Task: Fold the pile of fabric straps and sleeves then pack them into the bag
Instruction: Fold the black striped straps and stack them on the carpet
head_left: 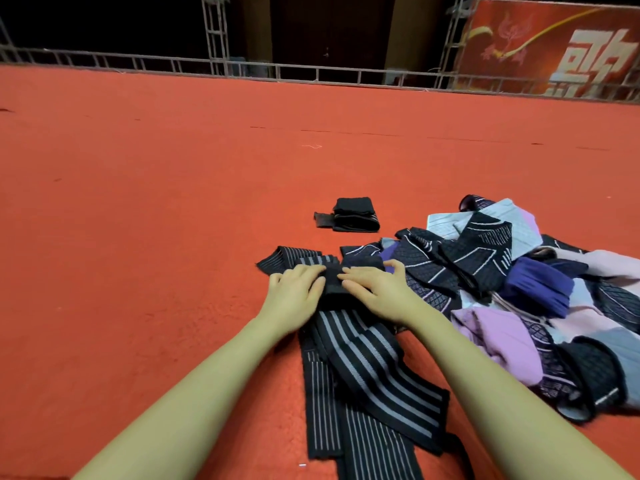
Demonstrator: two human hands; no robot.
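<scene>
A long black strap with grey stripes (pixel 374 368) lies on the red carpet and runs toward me. My left hand (pixel 294 294) and my right hand (pixel 375 289) rest side by side on its far folded part, fingers fairly straight and pressing down. A folded black strap (pixel 353 214) lies further off on the carpet. To the right sits the loose pile of straps and sleeves (pixel 519 289) in black, purple, pink and grey. No bag is in view.
Red carpet (pixel 156 202) covers the floor all around, wide and bare to the left and ahead. A metal truss railing (pixel 242 69) and a red banner (pixel 554 46) stand at the far edge.
</scene>
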